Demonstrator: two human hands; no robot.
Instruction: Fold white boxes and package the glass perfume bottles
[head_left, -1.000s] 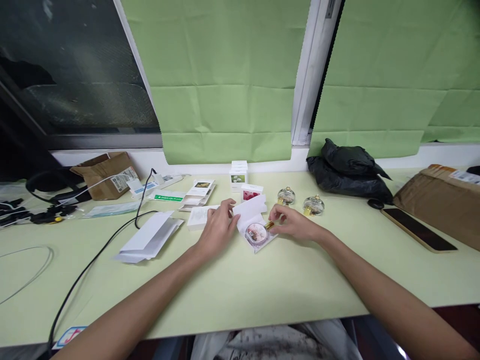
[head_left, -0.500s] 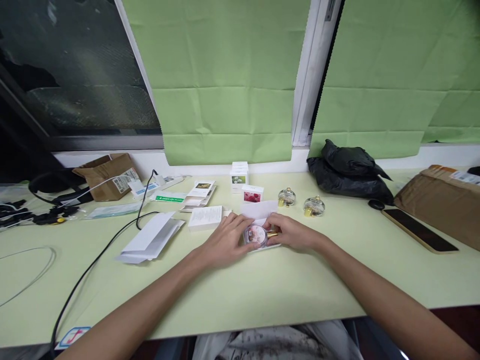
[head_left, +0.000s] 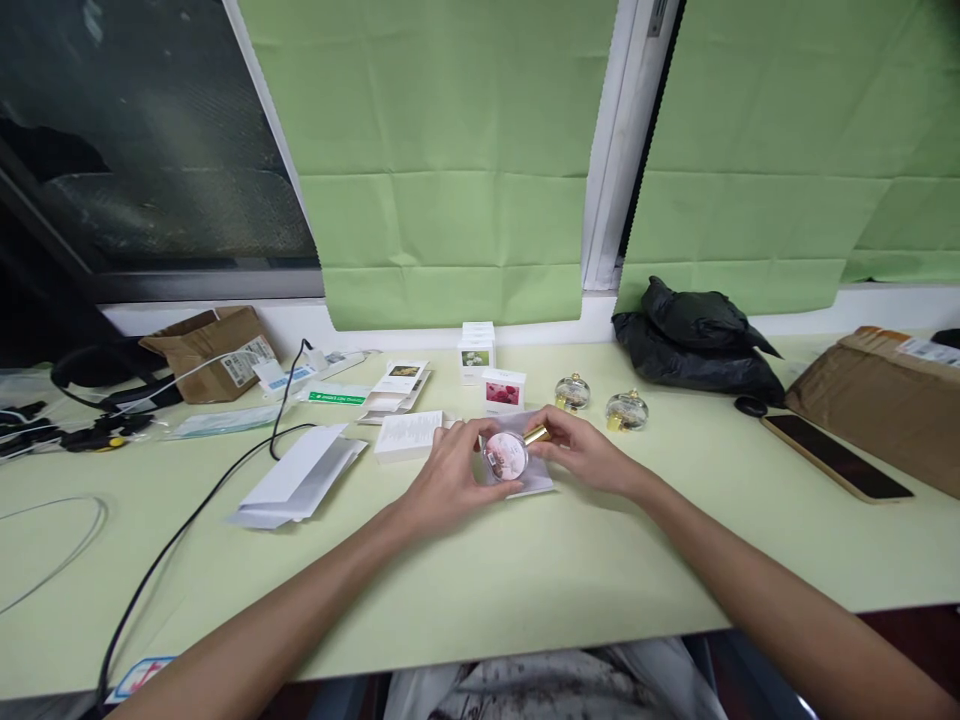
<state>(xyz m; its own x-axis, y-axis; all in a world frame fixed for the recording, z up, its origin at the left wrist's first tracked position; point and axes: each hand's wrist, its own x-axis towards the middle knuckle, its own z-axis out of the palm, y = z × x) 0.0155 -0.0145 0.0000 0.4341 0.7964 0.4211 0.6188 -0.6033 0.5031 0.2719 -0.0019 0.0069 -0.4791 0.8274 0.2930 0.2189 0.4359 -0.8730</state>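
Between my two hands is a round clear perfume bottle [head_left: 506, 456] with a pale pink label and a gold cap [head_left: 535, 436]. The fingers and thumb of my left hand [head_left: 450, 470] close around the bottle's left side. My right hand [head_left: 577, 448] pinches the cap end. Beneath the bottle lies an opened white paper insert [head_left: 537, 478], partly hidden by it. Just behind stands a small white box with a red picture [head_left: 504, 390]. A white box with printed text [head_left: 409, 437] lies left of my left hand.
Two more glass bottles, one near [head_left: 627, 410] and one farther back [head_left: 572, 392], stand to the right. Folded white card [head_left: 300, 478] and a black cable [head_left: 202, 530] lie left. A phone [head_left: 836, 457], black bag [head_left: 697, 345] and brown parcel [head_left: 885, 405] occupy the right.
The perfume bottle has been lifted up out of the white insert and tilted, its cap now pointing up to the right. Both hands have risen slightly with it.
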